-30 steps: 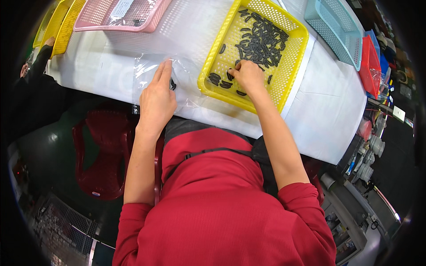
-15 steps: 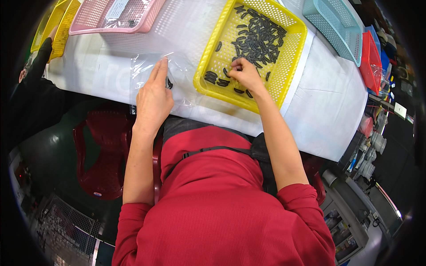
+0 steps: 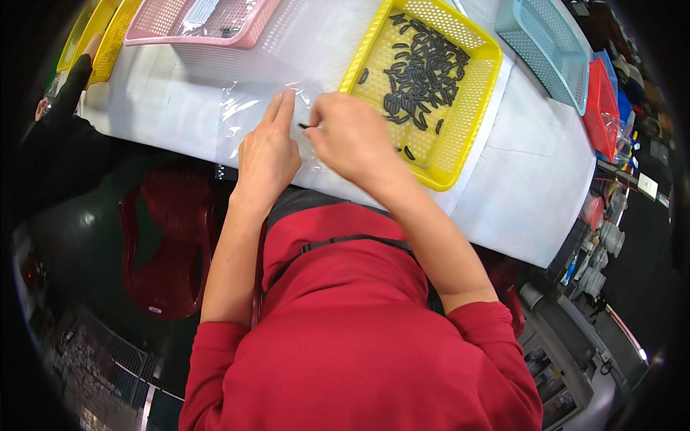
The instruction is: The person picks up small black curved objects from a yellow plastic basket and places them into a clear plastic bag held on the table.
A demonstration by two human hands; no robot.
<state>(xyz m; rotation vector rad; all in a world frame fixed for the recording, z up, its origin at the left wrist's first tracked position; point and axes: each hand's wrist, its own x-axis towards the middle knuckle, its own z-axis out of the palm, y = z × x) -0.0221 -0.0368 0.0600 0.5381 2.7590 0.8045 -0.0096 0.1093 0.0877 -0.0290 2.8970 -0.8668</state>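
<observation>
My left hand (image 3: 271, 152) rests on a clear plastic bag (image 3: 241, 115) near the table's front edge. Its fingers stretch out flat, and I cannot make out a grip on the film. Slightly blurred, my right hand (image 3: 350, 136) is closed in a pinch beside it, over the bag's right side. A small black piece (image 3: 304, 126) sticks out from its fingertips toward the left hand. Many similar small, curved black pieces (image 3: 424, 75) lie heaped in a yellow perforated basket (image 3: 483, 93) to the right. My right hand and forearm cover part of the basket's near left corner.
A pink basket (image 3: 259, 29) with a plastic bag stands at the back left, before yellow baskets (image 3: 108, 54). Another person's dark sleeve (image 3: 72, 90) reaches there. Light-blue (image 3: 553, 54) and red (image 3: 598, 108) baskets line the right edge. A dark red chair (image 3: 172, 237) is below left.
My right hand has left the yellow basket and moved left to the bag, carrying a black piece. My left hand stays on the bag; the view has shifted slightly.
</observation>
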